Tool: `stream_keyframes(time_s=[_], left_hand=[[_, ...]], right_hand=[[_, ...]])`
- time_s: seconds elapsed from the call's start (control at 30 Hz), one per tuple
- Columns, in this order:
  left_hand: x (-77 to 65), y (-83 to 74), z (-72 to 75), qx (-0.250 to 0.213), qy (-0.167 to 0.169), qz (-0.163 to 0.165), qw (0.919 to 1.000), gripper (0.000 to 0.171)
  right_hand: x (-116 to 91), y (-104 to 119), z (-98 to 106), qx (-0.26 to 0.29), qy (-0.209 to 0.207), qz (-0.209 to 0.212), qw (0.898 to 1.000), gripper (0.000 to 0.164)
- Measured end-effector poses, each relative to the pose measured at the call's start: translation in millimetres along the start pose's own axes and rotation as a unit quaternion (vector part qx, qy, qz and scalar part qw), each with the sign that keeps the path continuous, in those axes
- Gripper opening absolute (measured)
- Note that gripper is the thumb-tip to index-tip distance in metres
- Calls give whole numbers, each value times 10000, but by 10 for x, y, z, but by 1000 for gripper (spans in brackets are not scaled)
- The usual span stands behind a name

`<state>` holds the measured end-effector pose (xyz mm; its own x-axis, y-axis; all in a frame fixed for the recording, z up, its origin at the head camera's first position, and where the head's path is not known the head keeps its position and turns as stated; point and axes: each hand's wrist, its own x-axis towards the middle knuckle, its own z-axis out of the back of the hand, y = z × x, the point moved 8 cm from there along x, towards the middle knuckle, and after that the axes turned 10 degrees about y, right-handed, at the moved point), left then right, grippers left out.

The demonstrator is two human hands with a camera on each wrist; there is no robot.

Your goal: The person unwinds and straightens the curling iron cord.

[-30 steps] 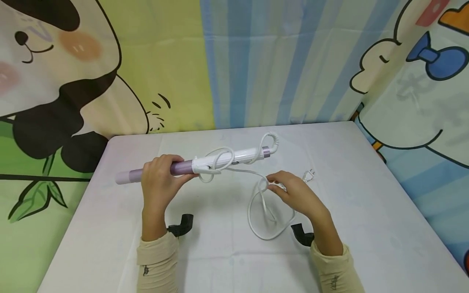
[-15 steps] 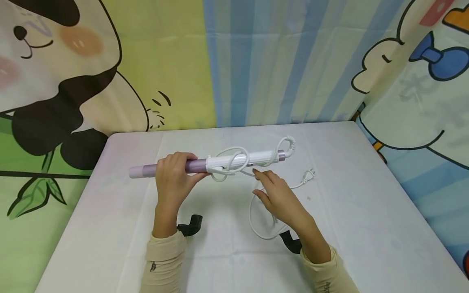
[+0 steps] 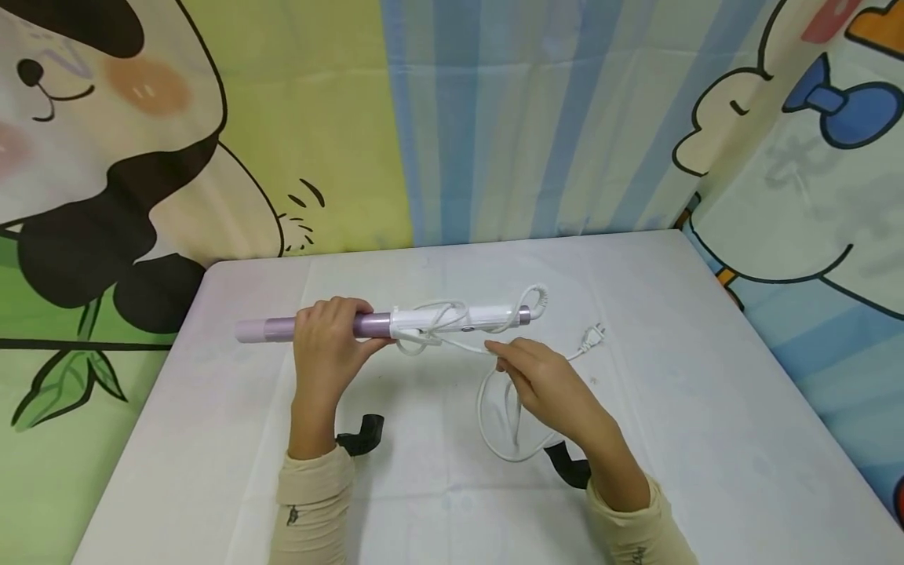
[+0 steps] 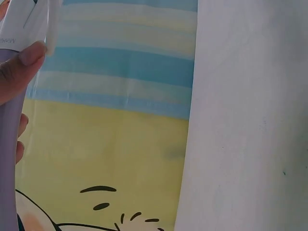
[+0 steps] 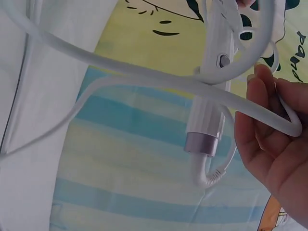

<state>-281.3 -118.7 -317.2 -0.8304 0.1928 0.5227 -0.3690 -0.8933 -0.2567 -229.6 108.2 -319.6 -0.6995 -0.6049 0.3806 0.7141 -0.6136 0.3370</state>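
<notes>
A curling iron (image 3: 487, 317) with a purple barrel and white handle is held level over the table. My left hand (image 3: 325, 341) grips its barrel, with the pale tip sticking out to the left. In the left wrist view, the thumb (image 4: 30, 60) lies close to the white handle. White cord (image 3: 481, 420) is looped round the handle and hangs below in a loose coil. My right hand (image 3: 551, 384) pinches the cord just under the handle; in the right wrist view, the cord (image 5: 168, 84) runs in between the bent fingers (image 5: 248, 137) and thumb.
The plug (image 3: 592, 337) lies on the white-covered table (image 3: 706, 439), right of the right hand. Black curved mounts (image 3: 363, 435) jut from both wrists. A cartoon-printed curtain (image 3: 494, 118) stands behind the table.
The curling iron moved right, then slightly back left and lower. My right hand moved left from the coil and, after its fingers spread, closed on the cord nearer the handle.
</notes>
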Motion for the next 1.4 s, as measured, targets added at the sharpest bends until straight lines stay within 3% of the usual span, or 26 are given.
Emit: stream_keyframes(time_s=[0.37,0.63,0.77,0.83,0.97,1.07,1.2,1.27,1.33,1.4], left_hand=[[-29,48,-51,-4,398,-177,9990,53],[-56,59,-28,-506,424,-802,9946,50],[-55,35,21,-926,285,-1013,9901,50],[-53,27,55,-1159,153,-1011,9880,50],[-54,36,129,-1463,-262,-764,9859,49],[-65,62,168,-1429,-621,-435,9868,49],[-76,72,199,-1139,-976,-23,9887,49],[-68,54,204,-966,-1076,126,9894,48],[-56,24,201,-874,-1179,236,9889,47],[-40,-20,189,-874,-1215,305,9883,48]], right_hand=[[-100,-145,366,164,-1169,-148,9929,32],[-255,-471,652,3,-2197,-977,9707,21],[-307,-634,677,124,-2499,-1267,9599,16],[-302,-718,622,183,-2449,-1424,9588,15],[-232,-842,389,296,-1787,-1841,9661,15],[-131,-838,142,362,-828,-1995,9757,18],[-16,-689,-155,336,437,-1785,9824,40],[23,-564,-188,234,495,-1554,9863,54],[52,-407,-138,70,47,-1202,9927,58],[73,-218,-76,25,-502,-765,9958,50]])
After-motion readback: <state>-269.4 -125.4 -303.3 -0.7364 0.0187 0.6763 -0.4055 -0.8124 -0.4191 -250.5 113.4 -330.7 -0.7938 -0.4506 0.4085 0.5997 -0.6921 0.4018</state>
